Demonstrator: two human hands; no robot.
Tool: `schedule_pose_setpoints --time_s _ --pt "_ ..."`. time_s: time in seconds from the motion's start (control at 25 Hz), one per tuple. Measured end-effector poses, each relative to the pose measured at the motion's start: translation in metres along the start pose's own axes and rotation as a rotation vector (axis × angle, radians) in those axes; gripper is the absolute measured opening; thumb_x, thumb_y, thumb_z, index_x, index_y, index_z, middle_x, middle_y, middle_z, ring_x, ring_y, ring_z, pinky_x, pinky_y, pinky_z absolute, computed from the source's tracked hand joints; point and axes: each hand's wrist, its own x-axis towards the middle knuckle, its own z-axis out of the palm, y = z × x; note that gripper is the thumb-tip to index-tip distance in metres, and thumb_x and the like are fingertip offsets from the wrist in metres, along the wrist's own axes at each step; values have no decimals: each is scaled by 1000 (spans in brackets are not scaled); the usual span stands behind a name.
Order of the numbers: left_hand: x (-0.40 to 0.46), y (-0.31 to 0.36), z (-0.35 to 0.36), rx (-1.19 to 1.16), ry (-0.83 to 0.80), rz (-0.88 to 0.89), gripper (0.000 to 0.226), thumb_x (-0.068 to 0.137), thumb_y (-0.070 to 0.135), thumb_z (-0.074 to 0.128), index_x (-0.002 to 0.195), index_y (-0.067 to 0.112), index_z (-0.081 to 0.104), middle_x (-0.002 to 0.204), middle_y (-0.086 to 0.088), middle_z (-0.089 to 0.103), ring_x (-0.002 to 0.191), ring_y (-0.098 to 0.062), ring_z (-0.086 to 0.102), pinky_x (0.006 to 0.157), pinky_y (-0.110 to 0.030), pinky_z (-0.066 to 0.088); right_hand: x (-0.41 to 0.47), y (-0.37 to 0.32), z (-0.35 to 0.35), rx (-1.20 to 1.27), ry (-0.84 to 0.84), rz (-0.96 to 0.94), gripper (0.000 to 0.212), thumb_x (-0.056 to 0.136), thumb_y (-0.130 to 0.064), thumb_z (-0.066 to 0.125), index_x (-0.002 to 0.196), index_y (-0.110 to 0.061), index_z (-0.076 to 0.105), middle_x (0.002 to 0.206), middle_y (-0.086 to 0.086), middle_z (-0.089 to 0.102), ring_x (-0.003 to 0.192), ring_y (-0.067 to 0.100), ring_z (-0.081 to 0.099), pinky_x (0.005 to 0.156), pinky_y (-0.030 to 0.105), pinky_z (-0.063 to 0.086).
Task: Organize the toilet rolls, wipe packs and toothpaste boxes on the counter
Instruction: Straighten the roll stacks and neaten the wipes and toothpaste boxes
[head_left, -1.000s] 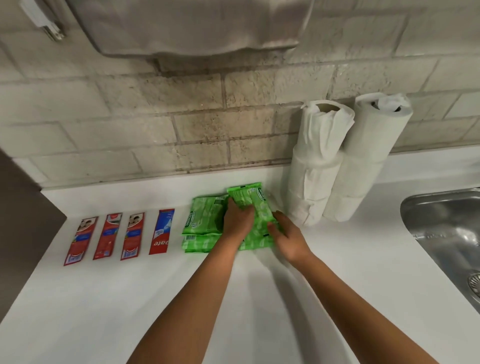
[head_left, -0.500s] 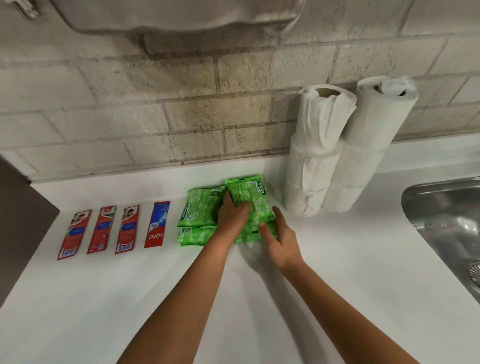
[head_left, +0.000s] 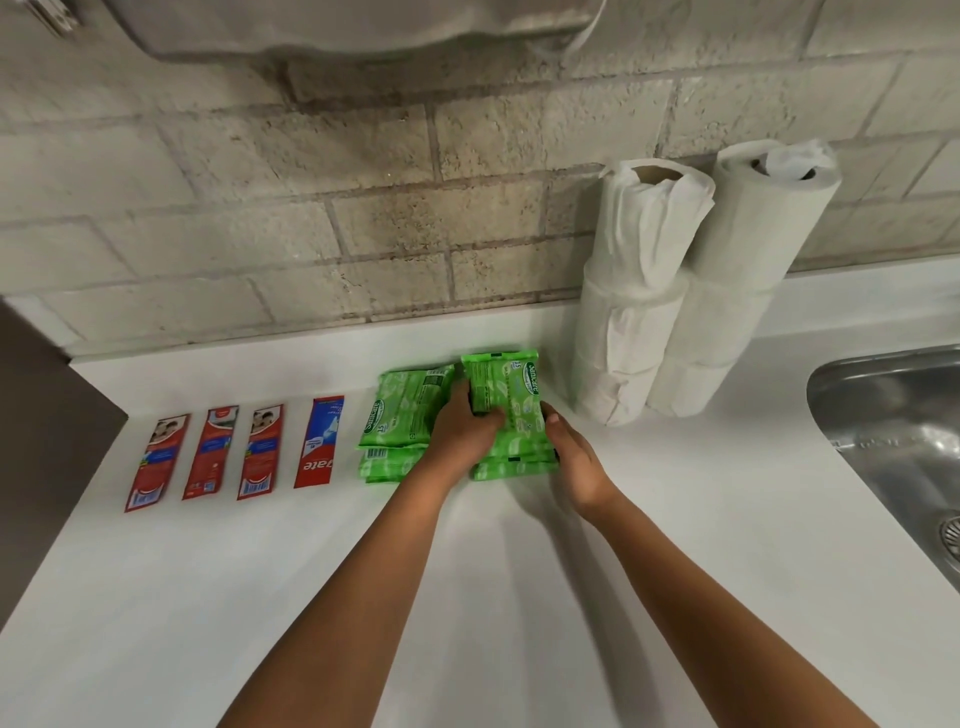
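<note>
Two stacks of green wipe packs lie side by side mid-counter: a left stack (head_left: 402, 415) and a right stack (head_left: 511, 395). My left hand (head_left: 462, 434) grips the left edge of the right stack's top pack. My right hand (head_left: 576, 462) presses against that stack's right side, fingers curled at its edge. Several toothpaste boxes (head_left: 234, 452) lie flat in a row to the left, the rightmost one (head_left: 318, 441) red and blue. Two columns of stacked white toilet rolls (head_left: 634, 312) (head_left: 737, 291) stand against the wall to the right.
A white counter (head_left: 363, 597) runs below a stone-tile wall. A steel sink (head_left: 904, 431) is set in at the right. A dark panel (head_left: 41, 431) bounds the counter's left end. A grey unit (head_left: 337, 26) hangs on the wall above.
My hands stay on the right wipe stack. The top pack has been squared up over the ones below, and my right hand has closed in against the stack's side.
</note>
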Motion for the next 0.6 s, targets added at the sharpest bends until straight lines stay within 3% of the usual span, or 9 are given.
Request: schedule_pose_setpoints --time_s 0.12,0.16,0.24,0.32,0.44,0.56,0.6 --pt "-2 5 0 -65 18 -50 65 85 14 55 144 22 29 97 6 61 75 -11 58 64 -24 45 5 -1 -1 -19 8 34 40 88 -40 34 114 -23 58 115 2 65 108 12 61 99 27 45" --pt "-2 7 0 -108 25 -81 69 87 16 53 148 23 21 103 4 60 78 -11 58 67 -25 45 9 -3 -2 -9 12 53 38 90 -40 33 112 -23 60 114 4 66 105 14 62 97 28 47" --pt "0 10 1 -157 37 -129 67 94 27 46 150 25 9 141 -6 45 117 -23 53 94 -33 42 16 -7 -3 25 -2 98 38 100 -34 24 109 -23 60 113 6 64 98 11 63 85 20 53" --pt "2 11 2 -126 11 -156 61 97 34 37 150 29 7 157 -5 22 140 -28 30 110 -41 29 21 -12 -2 51 -40 135 46 102 -32 15 117 -18 56 115 5 63 98 11 62 77 16 53" --pt "4 7 5 -157 3 -155 58 98 26 34 148 33 8 150 -9 37 130 -29 43 107 -41 37 21 -14 1 43 -45 166 46 102 -34 19 129 -16 51 124 5 61 103 14 61 83 20 50" --pt "1 2 8 -181 5 -138 60 98 19 35 149 31 6 146 -7 42 125 -25 47 98 -31 39 18 -13 2 59 -41 134 35 102 -19 24 132 -17 43 114 -1 59 95 5 59 72 9 52" --pt "1 2 9 -179 6 -132 60 98 20 35 149 31 4 147 -6 41 124 -24 48 97 -29 38 19 -13 2 62 -42 121 36 101 -15 25 134 -18 40 115 -1 58 97 6 59 75 9 52"
